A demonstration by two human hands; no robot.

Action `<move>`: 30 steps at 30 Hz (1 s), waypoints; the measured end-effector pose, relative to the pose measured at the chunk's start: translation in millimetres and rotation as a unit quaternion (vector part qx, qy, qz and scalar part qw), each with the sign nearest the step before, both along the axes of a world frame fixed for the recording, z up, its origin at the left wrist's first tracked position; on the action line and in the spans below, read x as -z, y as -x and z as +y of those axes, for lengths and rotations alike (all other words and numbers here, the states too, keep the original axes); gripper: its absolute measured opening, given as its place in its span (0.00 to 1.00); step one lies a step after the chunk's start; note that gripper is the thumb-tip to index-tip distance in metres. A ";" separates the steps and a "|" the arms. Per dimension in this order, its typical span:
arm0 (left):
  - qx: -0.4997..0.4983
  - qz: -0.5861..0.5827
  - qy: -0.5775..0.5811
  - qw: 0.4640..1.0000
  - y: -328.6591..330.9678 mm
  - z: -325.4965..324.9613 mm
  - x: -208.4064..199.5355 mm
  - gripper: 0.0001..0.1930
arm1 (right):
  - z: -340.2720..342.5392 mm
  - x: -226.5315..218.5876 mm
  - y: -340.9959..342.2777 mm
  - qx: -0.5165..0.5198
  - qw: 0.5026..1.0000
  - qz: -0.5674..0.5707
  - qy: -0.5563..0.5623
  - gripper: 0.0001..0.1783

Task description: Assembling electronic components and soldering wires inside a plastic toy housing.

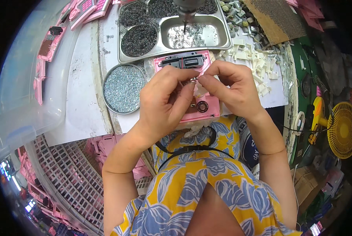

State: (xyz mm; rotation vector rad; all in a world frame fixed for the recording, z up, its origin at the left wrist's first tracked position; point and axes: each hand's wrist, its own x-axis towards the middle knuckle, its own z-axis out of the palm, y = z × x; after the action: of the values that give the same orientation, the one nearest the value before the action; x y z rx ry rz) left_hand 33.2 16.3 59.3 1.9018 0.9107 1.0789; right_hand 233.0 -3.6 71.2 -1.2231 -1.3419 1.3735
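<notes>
Pink plastic casing (191, 114) beneath left hand (164, 96) and right hand (235, 84)
Both pinch a tiny metal part (194, 79); screw dish (104, 89) left of casing, seemingly for reach.

Materials and finishes at the workbench. The compartmented tray (160, 49) is smooth, shiny metal; the coil springs (139, 40) it contains are dark, wiry metal. A round dish (104, 92) with a metallic-looking rim bears small, bright, silvery metal pieces (124, 88). The pink casing (188, 115) is smooth plastic, and the dark grey part (172, 61) on it also appears plastic. Loose white parts (258, 65) are pale plastic, fairly matt. The brown board (277, 21) looks rough and speckled. White paper (81, 82) is matt and smudged; the translucent bin (46, 114) is glossy plastic; the patterned garment (195, 173) is soft cloth.
</notes>
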 end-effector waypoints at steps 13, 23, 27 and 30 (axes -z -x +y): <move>0.229 -0.243 0.598 0.728 21.1 48.8 17.6 0.24 | 63.3 0.3 -29.6 -0.011 0.823 -0.311 -0.475 0.09; 0.101 -0.281 0.541 0.786 20.0 -5.3 10.3 0.14 | 8.3 -11.6 -30.8 0.004 0.970 -0.132 -0.206 0.18; 0.149 -0.317 0.539 0.766 16.4 -15.7 15.4 0.13 | -14.9 -6.6 -27.2 -0.069 0.966 -0.106 -0.228 0.18; 0.133 -0.232 0.514 0.815 13.5 -22.0 9.2 0.12 | -19.8 -5.5 -28.0 -0.102 0.932 -0.183 -0.296 0.18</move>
State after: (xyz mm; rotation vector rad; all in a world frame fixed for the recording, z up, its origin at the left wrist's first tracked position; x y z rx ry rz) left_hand 19.7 -5.7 50.1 0.7678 0.6810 0.5999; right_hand 261.0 -23.4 76.7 -0.9606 -2.0090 0.7804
